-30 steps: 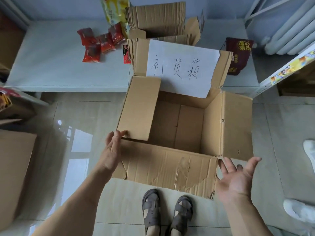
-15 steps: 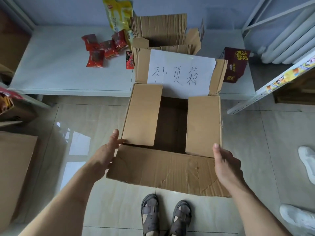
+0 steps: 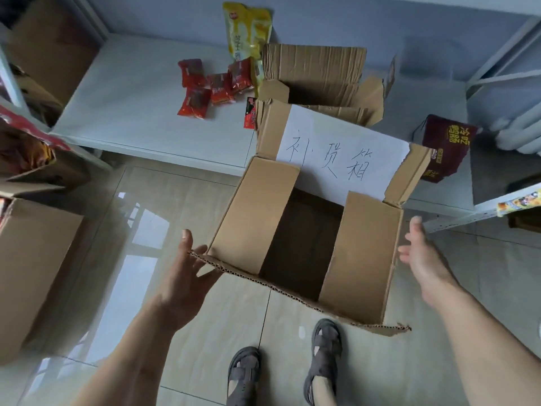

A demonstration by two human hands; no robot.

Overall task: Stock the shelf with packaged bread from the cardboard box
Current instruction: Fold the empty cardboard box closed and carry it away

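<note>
Head view looks down on a cardboard box [image 3: 307, 250] standing on the tiled floor [image 3: 175, 218], between the two hands. Its two side flaps are folded inward, leaving a dark gap between them; nothing can be made out inside. The left hand [image 3: 187, 273] has straight, spread fingers touching the near flap's left corner, thumb raised above the edge. The right hand [image 3: 421, 259] is spread and relaxed just right of the box, apart from it, holding nothing. Beyond the hands, the far flap stands up bearing a white paper sign [image 3: 336, 156] with handwritten characters. Farther on, the low white shelf [image 3: 131, 112] carries red bread packets [image 3: 213, 86], a yellow packet [image 3: 246, 33], a second opened carton [image 3: 322, 80] and a dark red bag [image 3: 445, 148]. Left of the left hand stands another brown carton [image 3: 32, 265].
</note>
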